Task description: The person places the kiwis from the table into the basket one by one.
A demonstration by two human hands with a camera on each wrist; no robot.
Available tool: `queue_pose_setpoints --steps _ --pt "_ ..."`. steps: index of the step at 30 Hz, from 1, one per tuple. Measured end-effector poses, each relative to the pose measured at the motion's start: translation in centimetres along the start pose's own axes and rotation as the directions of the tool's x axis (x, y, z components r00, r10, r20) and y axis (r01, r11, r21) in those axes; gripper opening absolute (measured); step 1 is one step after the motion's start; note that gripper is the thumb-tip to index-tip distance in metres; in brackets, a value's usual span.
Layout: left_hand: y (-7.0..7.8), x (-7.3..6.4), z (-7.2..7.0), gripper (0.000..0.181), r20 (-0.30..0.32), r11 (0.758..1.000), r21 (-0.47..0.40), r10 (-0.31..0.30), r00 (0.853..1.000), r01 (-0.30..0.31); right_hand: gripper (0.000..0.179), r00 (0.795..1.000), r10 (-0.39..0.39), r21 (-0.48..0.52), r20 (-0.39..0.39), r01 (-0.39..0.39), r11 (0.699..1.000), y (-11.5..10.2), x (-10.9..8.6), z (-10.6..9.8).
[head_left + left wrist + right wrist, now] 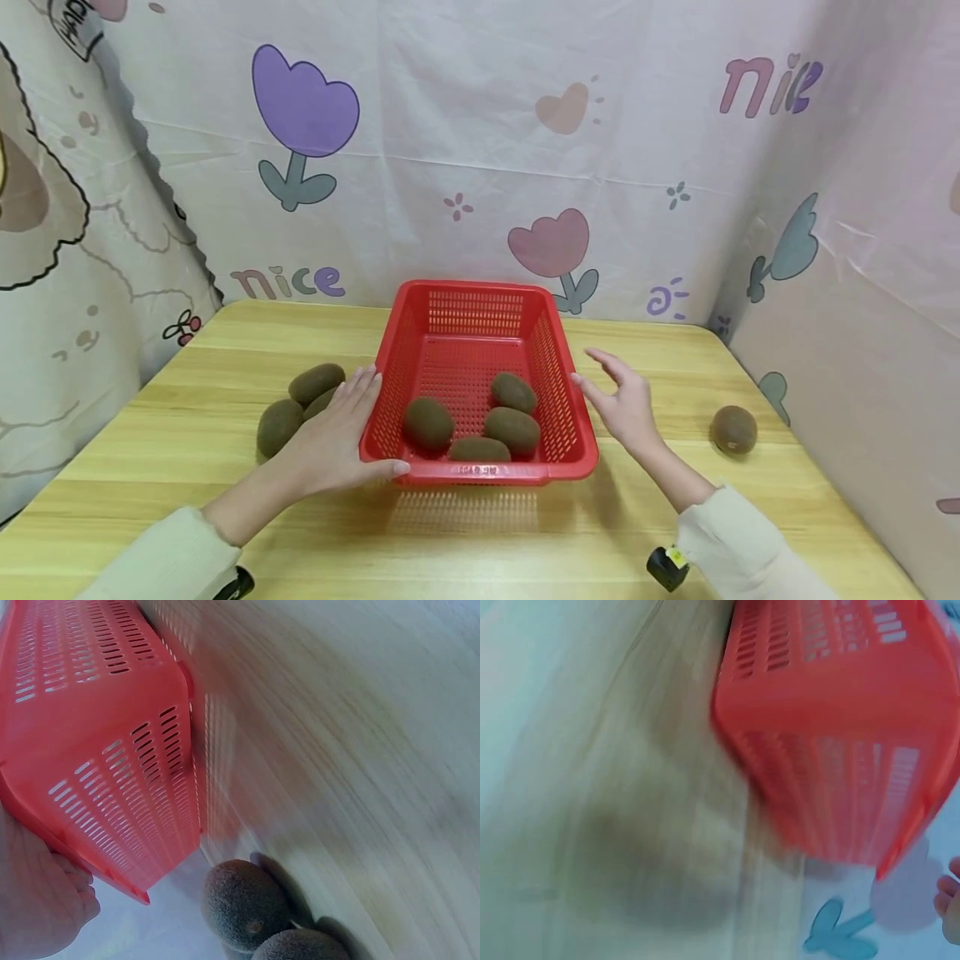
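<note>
A red perforated plastic basket [472,475] stands mid-table with several brown kiwis [512,430] on its floor, mostly toward the near end. My left hand [333,437] rests against the basket's left rim, fingers extended along it and thumb over the near left corner. In the left wrist view, its fingers [71,900] lie beside the rim. Just off the basket's right side is my right hand [622,407], thumb and fingers spread and nothing held. Its fingertips [946,889] show at the edge of the right wrist view, apart from the basket.
Several loose kiwis [315,384] lie left of the basket, partly hidden behind my left hand. One lone kiwi [733,430] sits near the table's right edge. A printed cloth [450,125] hangs behind the wooden table [465,558] and along both sides.
</note>
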State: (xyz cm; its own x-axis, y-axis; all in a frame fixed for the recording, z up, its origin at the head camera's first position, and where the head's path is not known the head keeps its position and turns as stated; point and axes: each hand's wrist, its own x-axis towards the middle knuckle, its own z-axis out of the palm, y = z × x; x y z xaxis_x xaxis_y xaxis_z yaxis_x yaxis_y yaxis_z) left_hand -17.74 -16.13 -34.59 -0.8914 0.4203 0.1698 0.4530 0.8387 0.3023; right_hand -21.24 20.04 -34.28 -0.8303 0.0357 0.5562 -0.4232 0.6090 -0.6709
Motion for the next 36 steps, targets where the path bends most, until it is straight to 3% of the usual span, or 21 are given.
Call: queue_pose_setpoints --steps 4,9,12,17,22,28,36 --pt "0.0 -0.1 0.1 0.114 0.001 1.0 -0.003 -0.008 1.0 0.008 0.042 0.989 0.055 -0.025 -0.137 -0.059 0.998 2.0 -0.4 -1.0" --pt "0.0 0.0 0.2 0.114 -0.006 1.0 0.004 -0.005 1.0 0.005 0.046 0.954 0.143 -0.02 -0.263 -0.153 0.988 4.4 -0.6 -2.9" --pt "0.0 0.0 0.2 0.115 -0.007 1.0 0.014 -0.002 1.0 0.002 0.052 0.921 0.223 -0.027 -0.319 -0.244 0.969 5.7 -0.8 -4.3" --pt "-0.1 0.1 0.1 0.115 -0.005 1.0 0.014 -0.001 1.0 0.001 0.06 0.864 0.284 -0.085 -0.416 -0.348 0.934 7.8 -1.3 -6.2" --pt "-0.1 0.0 0.2 0.115 -0.003 1.0 0.009 0.0 1.0 0.0 0.066 0.805 0.369 -0.1 -0.465 -0.462 0.881 9.4 -2.0 -7.6" --pt "-0.1 0.1 0.2 0.115 -0.003 1.0 0.007 -0.003 1.0 0.003 0.068 0.772 0.427 -0.034 -0.47 -0.5 0.866 11.2 -3.1 -8.6" --pt "-0.1 0.0 0.2 0.115 0.0 1.0 0.015 -0.004 1.0 0.004 0.074 0.683 0.574 -0.013 -0.452 -0.649 0.761 13.0 -4.3 -9.2"
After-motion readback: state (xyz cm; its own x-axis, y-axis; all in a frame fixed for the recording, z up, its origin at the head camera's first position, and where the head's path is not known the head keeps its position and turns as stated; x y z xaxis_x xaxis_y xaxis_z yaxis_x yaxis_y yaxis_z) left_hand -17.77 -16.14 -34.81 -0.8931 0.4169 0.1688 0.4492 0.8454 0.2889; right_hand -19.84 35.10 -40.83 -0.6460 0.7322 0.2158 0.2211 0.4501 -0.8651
